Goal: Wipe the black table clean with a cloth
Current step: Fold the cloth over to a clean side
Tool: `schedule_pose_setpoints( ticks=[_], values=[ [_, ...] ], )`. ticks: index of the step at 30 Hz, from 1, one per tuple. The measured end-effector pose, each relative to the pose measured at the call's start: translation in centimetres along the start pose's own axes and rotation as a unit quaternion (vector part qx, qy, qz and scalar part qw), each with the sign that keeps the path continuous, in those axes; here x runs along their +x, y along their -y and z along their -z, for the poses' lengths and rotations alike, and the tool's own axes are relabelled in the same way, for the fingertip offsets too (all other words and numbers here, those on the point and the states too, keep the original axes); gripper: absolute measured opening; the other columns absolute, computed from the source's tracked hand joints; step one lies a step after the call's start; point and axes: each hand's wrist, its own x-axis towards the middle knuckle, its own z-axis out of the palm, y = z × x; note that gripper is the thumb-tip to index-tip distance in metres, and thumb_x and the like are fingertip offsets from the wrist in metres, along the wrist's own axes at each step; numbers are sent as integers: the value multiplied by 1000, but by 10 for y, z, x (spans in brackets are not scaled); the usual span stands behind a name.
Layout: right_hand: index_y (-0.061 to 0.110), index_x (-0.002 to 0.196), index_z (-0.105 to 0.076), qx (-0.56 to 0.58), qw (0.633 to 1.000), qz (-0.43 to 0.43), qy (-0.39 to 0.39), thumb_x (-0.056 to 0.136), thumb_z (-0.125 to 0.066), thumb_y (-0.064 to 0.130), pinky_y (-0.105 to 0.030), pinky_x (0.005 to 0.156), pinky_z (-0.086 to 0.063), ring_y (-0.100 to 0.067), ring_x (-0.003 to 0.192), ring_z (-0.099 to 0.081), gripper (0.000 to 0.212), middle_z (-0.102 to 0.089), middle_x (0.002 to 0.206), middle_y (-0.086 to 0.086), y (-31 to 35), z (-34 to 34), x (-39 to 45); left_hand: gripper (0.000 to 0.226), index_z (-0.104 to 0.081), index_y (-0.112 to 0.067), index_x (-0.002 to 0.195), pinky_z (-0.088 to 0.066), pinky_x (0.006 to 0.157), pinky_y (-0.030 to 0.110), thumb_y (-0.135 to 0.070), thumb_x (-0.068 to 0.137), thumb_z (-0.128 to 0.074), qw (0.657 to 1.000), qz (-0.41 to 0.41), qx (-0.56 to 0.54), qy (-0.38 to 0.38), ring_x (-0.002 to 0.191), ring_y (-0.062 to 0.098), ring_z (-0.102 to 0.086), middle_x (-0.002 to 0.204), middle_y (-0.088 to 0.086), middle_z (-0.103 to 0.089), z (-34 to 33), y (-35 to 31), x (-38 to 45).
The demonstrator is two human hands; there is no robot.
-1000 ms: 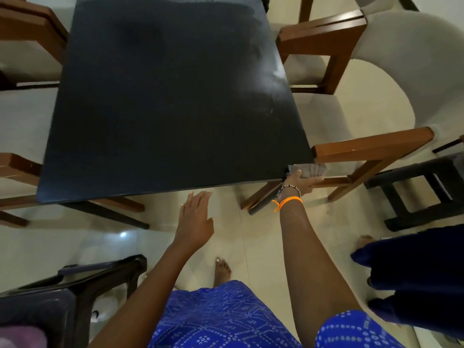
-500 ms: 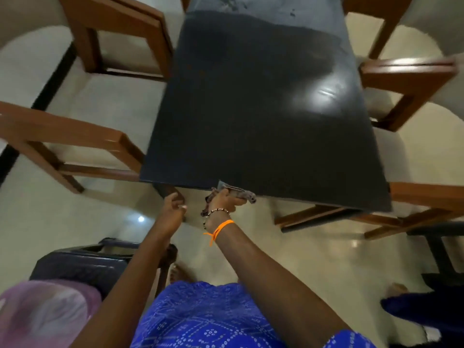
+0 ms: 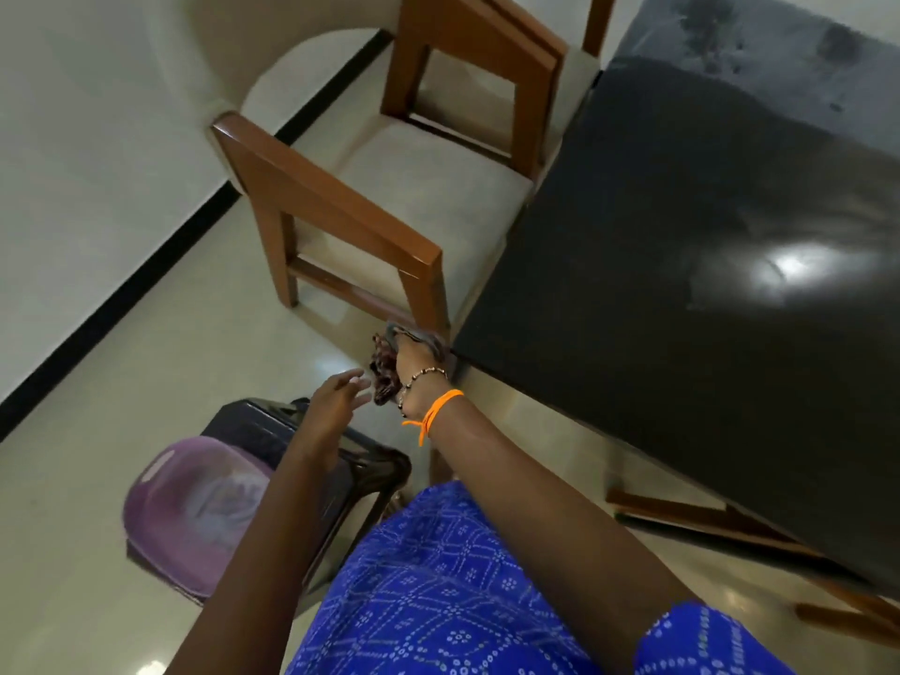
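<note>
The right hand (image 3: 416,358) sits at the near left corner of the black worktop (image 3: 691,265), its grip closed around a bunched dark cloth (image 3: 384,370) that hangs off the corner edge and droops toward the floor rather than lying on the surface. A beaded bracelet (image 3: 422,375) and an orange thread (image 3: 433,411) circle that wrist. The left hand (image 3: 336,397) hovers just beside the dangling cloth, its grip spread with the fingers (image 3: 358,382) loosely extended toward the fabric; whether the fingertips touch it cannot be told. The worktop's near area looks dark and glossy, with a bright light reflection (image 3: 789,265) on it, while the far end shows a paler, dusty band (image 3: 759,56) with darker marks in it. A wooden armchair (image 3: 389,197) with a beige cushioned seat stands against the left side of the worktop, its near armrest post right by the corner where the cloth is held. Below the left forearm, a dark plastic chair (image 3: 350,460) stands on the pale tiled floor (image 3: 121,382), carrying a purple translucent container (image 3: 190,509). The person's blue patterned garment (image 3: 438,587) fills the lower middle of the view.
</note>
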Motion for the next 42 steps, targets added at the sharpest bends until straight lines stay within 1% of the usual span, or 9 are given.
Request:
schedule_pose_setpoints(
  ticks=[5, 10, 14, 18, 24, 32, 36, 40, 42],
  values=[
    [6, 141, -33, -193, 954, 163, 161, 94, -45, 1, -6, 68, -37, -25, 125, -46, 49, -47, 137, -13, 44, -7, -1, 32, -56, -20, 104, -27, 110, 42, -35, 100, -28, 995, 8, -101, 4, 100, 18, -58, 115, 5, -60, 5, -23, 13],
    [4, 143, -27, -352, 862, 291, 220, 91, -49, -1, -3, 86, -33, -21, 128, -42, 57, -42, 141, -13, 78, -11, 11, 62, -55, -9, 114, -39, 97, 31, -52, 97, -14, 987, -25, -160, 14, 93, 14, -59, 100, 3, -63, 7, -58, 28],
    [9, 144, -24, -464, 783, 363, 199, 87, -55, 5, -36, 111, -30, -31, 133, -37, 65, -38, 144, -16, 91, -13, 29, 70, -48, -7, 131, -42, 77, 22, -54, 96, -11, 988, -48, -149, 3, 90, 11, -60, 115, 6, -59, -3, -76, 36],
    [14, 147, -17, -517, 744, 368, 208, 86, -57, 8, -42, 100, -44, -35, 126, -46, 73, -39, 143, -16, 95, -21, 34, 63, -52, -11, 128, -46, 87, 27, -53, 96, -18, 976, -90, -198, 8, 101, 18, -60, 116, 7, -62, -1, -82, 40],
    [16, 145, -22, -447, 764, 367, 286, 89, -58, 13, -23, 96, -39, -24, 123, -50, 67, -49, 138, -13, 107, -54, 37, 34, -62, -11, 113, -50, 78, 29, -35, 93, -49, 973, -87, -203, -69, 96, 20, -62, 106, 9, -67, 26, -104, 45],
    [11, 137, -35, -359, 850, 246, 295, 95, -49, 23, -29, 93, -40, -23, 118, -49, 46, -49, 124, -6, 135, -145, 68, 10, -63, -11, 76, -52, 83, 38, -16, 82, -57, 925, -40, -354, -130, 80, 24, -61, 79, 9, -66, 94, -138, 74],
    [0, 120, -54, -322, 893, 40, 313, 94, -52, 28, -36, 90, -45, -23, 97, -59, 38, -60, 114, -14, 138, -205, 99, 47, -60, -1, 112, -42, 101, 51, -14, 67, -60, 901, -24, -423, -95, 103, 35, -56, 110, 22, -58, 137, -163, 98],
    [5, 91, -63, -235, 907, -72, 340, 95, -47, 28, -37, 83, -50, -18, 68, -69, 28, -74, 74, -7, 145, -283, 145, 47, -61, -1, 111, -52, 90, 43, -16, 67, -54, 895, -16, -433, -104, 92, 31, -63, 107, 19, -63, 192, -194, 161],
    [0, 95, -64, -256, 917, -38, 303, 92, -54, 25, -42, 87, -50, -23, 71, -67, 27, -74, 83, -14, 160, -337, 172, 28, -65, -3, 95, -58, 70, 34, -14, 76, -48, 897, 1, -428, -115, 71, 26, -67, 87, 14, -69, 229, -218, 204]
  ],
)
